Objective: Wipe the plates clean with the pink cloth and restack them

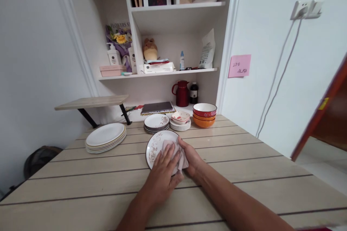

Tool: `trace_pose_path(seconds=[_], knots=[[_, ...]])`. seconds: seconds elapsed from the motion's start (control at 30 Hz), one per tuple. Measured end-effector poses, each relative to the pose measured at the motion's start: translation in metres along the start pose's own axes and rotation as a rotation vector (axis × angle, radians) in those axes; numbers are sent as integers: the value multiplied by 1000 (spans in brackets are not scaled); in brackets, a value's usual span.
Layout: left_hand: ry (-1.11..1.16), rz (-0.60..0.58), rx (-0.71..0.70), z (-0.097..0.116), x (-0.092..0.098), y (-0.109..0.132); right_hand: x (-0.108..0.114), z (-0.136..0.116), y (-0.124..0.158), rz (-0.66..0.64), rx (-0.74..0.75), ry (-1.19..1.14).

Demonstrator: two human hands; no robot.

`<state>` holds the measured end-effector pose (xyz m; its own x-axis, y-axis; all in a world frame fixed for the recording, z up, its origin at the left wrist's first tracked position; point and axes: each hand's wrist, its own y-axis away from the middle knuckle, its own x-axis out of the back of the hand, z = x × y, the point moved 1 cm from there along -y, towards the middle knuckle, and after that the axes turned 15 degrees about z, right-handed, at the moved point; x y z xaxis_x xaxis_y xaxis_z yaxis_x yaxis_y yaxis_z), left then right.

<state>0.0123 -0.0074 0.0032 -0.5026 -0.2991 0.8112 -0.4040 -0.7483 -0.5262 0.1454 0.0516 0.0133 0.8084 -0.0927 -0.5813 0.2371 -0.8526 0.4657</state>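
A round white plate [158, 144] with a dark rim and a brown floral pattern is over the middle of the table, slightly tilted. My right hand [192, 158] grips its right edge, thumb at the rim and the other fingers mostly hidden. Across the plate's face, my left hand [164, 169] presses a crumpled pale pink cloth [182, 157], its fingers extended over the fabric. Part of the cloth hangs beside my right palm. Just behind is a stack of matching floral plates [156, 121].
White oval plates [105, 135] are stacked at the left, near a small raised shelf [92, 101]. Small dishes [180, 125] and orange and red bowls [204, 115] stand at the back. Behind them are a laptop [157, 107], a red jug [182, 94] and a dark bottle [193, 93].
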Motion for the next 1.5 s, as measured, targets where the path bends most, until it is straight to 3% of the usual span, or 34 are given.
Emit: trace_pose_path(seconds=[0.23,0.43,0.67,1.03,1.2,1.37,1.5], knots=[[12,14,58,2,3,-4,1,-3,-4,19,-6,-100],[-53,174,181,-15,-3,-5,5,-2,-12,141,91,-106],[-174,326,245,-29,-10,-1,6,4,-11,30,115,29],[-49,149,110,-16,-7,0,4,6,-7,-5,165,4],[15,100,62,-7,0,-3,7,3,-13,7,100,-85],[-29,123,90,-9,-3,-5,9,-2,-16,81,81,-179],[-169,114,223,-14,-9,-2,8,-4,-16,140,105,-172]])
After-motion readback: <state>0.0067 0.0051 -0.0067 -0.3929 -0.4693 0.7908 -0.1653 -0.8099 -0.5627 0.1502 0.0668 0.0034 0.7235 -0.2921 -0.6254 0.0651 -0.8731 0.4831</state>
